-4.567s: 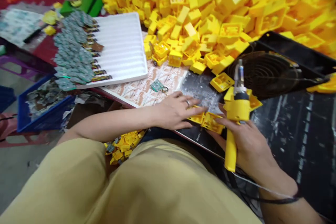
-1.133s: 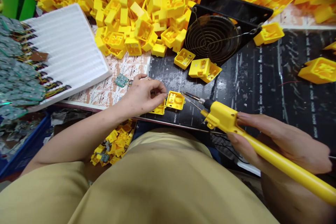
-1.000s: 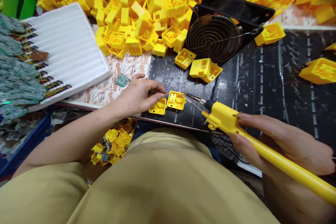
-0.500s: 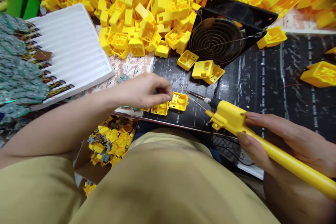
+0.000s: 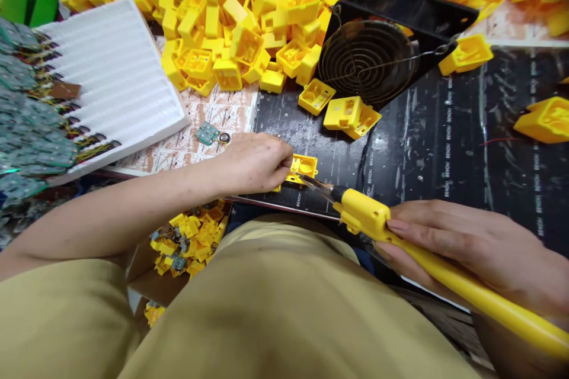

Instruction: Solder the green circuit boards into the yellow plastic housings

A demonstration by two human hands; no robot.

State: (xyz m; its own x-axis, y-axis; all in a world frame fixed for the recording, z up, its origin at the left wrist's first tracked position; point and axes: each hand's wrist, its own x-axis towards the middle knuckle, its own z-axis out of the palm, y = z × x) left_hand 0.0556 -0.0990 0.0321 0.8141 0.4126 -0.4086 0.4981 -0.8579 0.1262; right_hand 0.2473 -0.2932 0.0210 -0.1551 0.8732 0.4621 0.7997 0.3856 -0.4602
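Note:
My right hand (image 5: 471,243) is wrapped round a yellow soldering iron (image 5: 362,210) with a thin metal nozzle beside its tip. That tip reaches into an open yellow plastic case (image 5: 306,164) lying at the table's front edge. My left hand (image 5: 262,163) is closed at the left side of this case, fingertips curled down; what they pinch, if anything, is hidden. Another yellow case lies mostly covered under the left hand. Just beyond the left wrist are a small green circuit board (image 5: 207,132) and a round black part (image 5: 224,138) with wires.
A black fan (image 5: 364,59) with a wire guard stands behind, before a large heap of yellow cases (image 5: 213,18). To the left, a white foam tray (image 5: 120,71) carries wired circuit boards (image 5: 35,112). Below the table edge, a box holds yellow parts (image 5: 191,243).
The soldering iron has moved left and down, bringing its tip to the yellow case. My left hand has shifted slightly right and down and its fingers have closed; the small circuit board is now uncovered.

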